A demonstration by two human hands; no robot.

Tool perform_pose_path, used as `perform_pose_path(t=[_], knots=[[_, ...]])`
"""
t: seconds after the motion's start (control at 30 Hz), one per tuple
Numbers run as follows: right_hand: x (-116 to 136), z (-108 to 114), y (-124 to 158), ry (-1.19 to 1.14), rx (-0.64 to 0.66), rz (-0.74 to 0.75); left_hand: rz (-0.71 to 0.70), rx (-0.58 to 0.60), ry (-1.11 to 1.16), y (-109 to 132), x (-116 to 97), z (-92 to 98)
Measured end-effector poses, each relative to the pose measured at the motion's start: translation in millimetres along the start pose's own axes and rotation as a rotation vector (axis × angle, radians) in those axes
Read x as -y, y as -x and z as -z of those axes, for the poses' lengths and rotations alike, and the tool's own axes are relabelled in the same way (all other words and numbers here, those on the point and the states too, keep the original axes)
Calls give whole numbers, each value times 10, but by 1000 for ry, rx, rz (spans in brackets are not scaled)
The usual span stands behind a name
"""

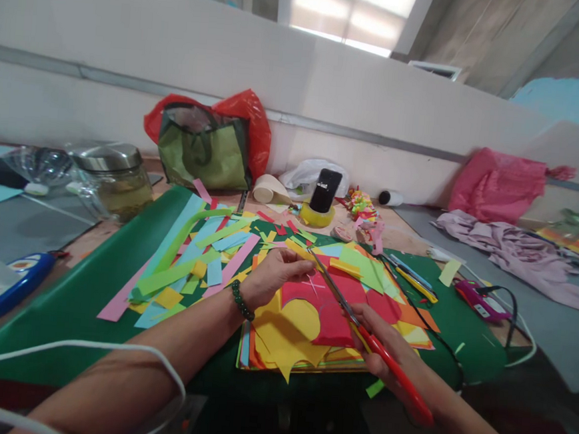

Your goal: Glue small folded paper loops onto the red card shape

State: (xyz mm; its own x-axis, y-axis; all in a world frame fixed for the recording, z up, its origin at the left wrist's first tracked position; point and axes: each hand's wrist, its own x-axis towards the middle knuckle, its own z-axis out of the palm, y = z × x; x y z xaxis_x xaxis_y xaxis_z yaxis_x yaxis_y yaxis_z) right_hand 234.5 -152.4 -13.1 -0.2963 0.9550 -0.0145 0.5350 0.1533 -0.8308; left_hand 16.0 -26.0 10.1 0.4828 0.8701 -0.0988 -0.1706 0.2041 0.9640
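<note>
The table [408,234] runs wide in front of you, up to a pale wall, and much of it lies under a green sheet [77,300]. At the back a red plastic bag [250,117] leans against the wall. Far to your right sits a pink bag [497,183], with a crumpled purple cloth [517,252] spread just below it. To your left, beyond the green sheet, stands a glass jar [116,180] with a metal lid.

On the green sheet, right before you, rests a stack of coloured paper [284,340] with yellow offcuts on top. Loose paper strips [191,256] in green, blue, pink and yellow are scattered just to its left.

On top of the stack lies the red paper [337,308], between your two hands. Your left hand [272,276] has its fingers pinched shut on the far edge of that sheet. Your right hand [384,348] is wrapped around the red handles of the scissors [361,326]. Their blades slant across the red paper, with the tips up by your left fingertips, and look nearly closed.

Behind the stack a black phone [325,190] stands upright on a yellow tape roll [317,214]. A dark bead bracelet [241,300] circles your left wrist.
</note>
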Motion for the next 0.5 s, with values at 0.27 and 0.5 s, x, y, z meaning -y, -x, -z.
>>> perform_pose_path(t=[0.27,0.5], knots=[[-82,-86,-37,65,-113,32,16,11,12,7,0,19],[-176,579,33,538,-456,-332,-34,42,7,-29,-24,66]])
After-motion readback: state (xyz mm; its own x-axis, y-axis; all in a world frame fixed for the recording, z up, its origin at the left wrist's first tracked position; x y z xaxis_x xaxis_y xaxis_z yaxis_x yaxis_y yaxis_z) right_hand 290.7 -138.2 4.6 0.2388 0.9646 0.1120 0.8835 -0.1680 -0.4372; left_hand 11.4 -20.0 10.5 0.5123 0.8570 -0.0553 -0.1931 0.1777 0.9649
